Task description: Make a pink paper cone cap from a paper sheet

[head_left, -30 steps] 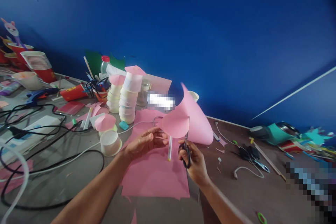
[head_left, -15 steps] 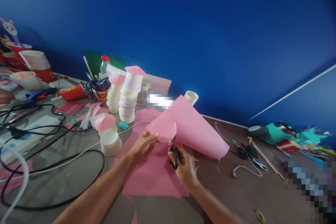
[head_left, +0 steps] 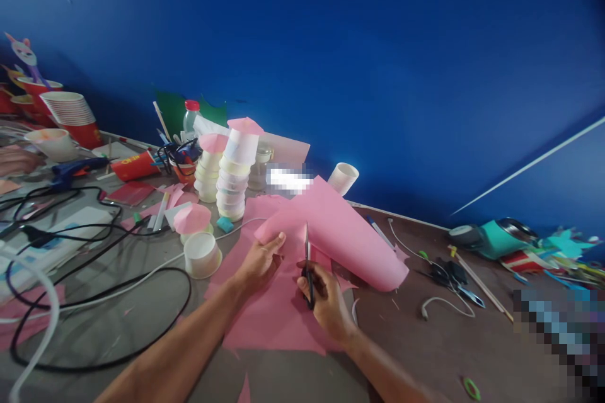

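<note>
My left hand (head_left: 261, 259) pinches the near left edge of a curled pink paper sheet (head_left: 345, 227), thumb on top. In my right hand (head_left: 326, 299) is a pair of dark-handled scissors (head_left: 309, 277), fingers in the loops. The blades point away from me and lie against the sheet's near edge, looking nearly closed. Beneath both hands another pink sheet (head_left: 278, 334) lies flat on the table. Left of my left hand stands a white paper cup (head_left: 202, 255), with a pink paper cone (head_left: 191, 219) just behind it.
Two stacks of white cups with pink cone tops (head_left: 232, 182) stand behind the sheets. Black cables (head_left: 118, 365) loop across the left. A tipped red cup (head_left: 135, 166) and a glue gun (head_left: 78, 170) lie farther left. At right are a white cable (head_left: 449, 302) and a teal bottle (head_left: 501, 239).
The curled sheet has turned and dropped slightly; its rounded flap by the left hand now looks flatter. The scissors have shifted a little left and point straighter away. Both hands keep their holds.
</note>
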Demonstrator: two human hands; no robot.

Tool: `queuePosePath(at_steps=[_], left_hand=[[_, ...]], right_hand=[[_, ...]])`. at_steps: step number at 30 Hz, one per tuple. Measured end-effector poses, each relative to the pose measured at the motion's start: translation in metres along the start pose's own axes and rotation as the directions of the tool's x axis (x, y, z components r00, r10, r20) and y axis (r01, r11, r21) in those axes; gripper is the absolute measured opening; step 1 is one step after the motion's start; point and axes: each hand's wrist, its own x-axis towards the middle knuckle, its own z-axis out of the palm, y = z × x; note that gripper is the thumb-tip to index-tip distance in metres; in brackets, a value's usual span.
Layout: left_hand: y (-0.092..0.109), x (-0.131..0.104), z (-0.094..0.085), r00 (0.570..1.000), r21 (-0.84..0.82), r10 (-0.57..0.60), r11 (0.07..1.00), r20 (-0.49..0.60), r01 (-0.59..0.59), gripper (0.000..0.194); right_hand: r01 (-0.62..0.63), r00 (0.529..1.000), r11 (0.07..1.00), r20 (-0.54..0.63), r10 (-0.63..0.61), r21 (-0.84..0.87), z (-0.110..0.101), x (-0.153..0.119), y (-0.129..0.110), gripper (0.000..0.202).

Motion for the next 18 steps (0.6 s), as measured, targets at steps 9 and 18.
queuePosePath(at_steps=[9, 18], left_hand=[[0.005, -0.005, 0.010, 0.999, -0.145, 0.000, 0.989, -0.036, -0.005, 0.025], [0.004, -0.007, 0.013, 0.999, -0.171, -0.033, 0.985, 0.033, 0.038, 0.024]], right_hand=[[0.013, 1.000, 1.000, 0.014, -0.013, -0.002, -0.004, 0.001, -0.010, 0.042], [0.097, 0.995, 0.991, 0.006, -0.097, -0.094, -0.012, 0.005, -0.008, 0.036]])
